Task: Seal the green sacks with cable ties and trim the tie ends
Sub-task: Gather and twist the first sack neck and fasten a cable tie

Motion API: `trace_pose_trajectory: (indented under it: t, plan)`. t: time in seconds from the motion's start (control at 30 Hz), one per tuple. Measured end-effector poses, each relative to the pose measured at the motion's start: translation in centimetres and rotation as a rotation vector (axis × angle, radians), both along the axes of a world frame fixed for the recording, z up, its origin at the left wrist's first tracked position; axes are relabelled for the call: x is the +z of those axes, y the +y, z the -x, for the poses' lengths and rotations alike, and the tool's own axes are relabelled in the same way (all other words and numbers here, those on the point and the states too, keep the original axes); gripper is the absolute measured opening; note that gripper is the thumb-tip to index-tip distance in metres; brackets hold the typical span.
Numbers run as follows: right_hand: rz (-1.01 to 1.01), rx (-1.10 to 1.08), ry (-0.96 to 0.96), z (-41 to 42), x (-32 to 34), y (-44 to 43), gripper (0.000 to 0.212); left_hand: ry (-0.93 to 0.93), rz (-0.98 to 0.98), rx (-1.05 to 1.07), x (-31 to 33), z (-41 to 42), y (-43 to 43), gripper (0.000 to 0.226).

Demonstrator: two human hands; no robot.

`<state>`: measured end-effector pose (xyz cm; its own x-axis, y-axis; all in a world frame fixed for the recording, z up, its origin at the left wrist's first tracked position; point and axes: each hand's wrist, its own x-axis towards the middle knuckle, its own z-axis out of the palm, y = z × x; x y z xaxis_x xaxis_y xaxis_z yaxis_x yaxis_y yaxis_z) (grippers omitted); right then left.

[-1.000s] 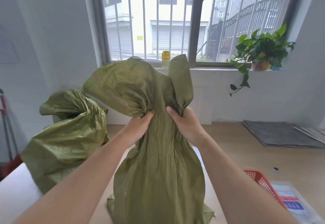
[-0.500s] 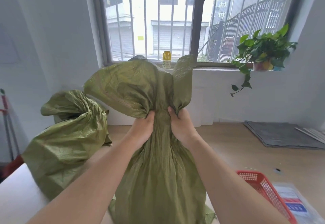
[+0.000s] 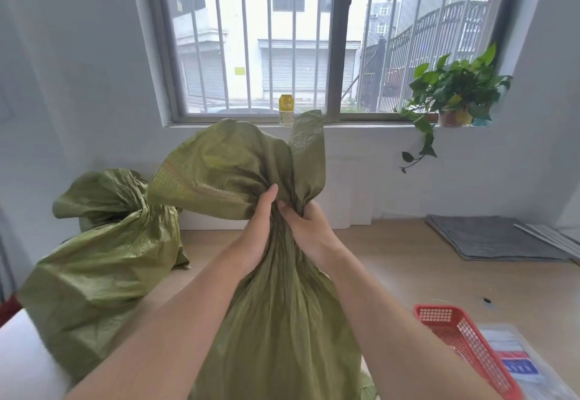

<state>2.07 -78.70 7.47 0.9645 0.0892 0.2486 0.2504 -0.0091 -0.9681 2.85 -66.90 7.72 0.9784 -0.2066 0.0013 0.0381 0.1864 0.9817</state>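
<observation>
We note the held sack (image 3: 276,321) is olive green with a woven sheen, and a paler band with a faint reddish stripe runs along its flared mouth. The second sack (image 3: 103,271) is the same glossy olive green. The basket (image 3: 464,340) is bright red in an open mesh pattern. Beside it the plastic packet (image 3: 518,365) is clear with red and blue label blocks. The bottle (image 3: 286,110) has a yellow cap. The plant (image 3: 455,91) shows deep green leaves. The mat (image 3: 492,238) is plain grey, the table (image 3: 408,261) pale wood.
</observation>
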Motion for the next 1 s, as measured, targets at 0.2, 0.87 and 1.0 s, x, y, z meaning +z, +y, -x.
trace_pose_trajectory:
  t: [0.2,0.87,1.0]
  plan:
    - [-0.017,0.042,0.056,-0.2,-0.3,0.0,0.034,0.027,0.029,-0.119,0.9,-0.2,-0.2,0.062]
    - [-0.051,-0.014,-0.006,-2.4,-0.9,0.9,0.048,-0.148,0.029,-0.373,-1.3,-2.0,4.0,0.102]
    - [-0.124,-0.011,0.041,-3.0,-0.2,0.9,0.039,-0.124,-0.143,-0.412,-3.3,-2.8,4.9,0.102]
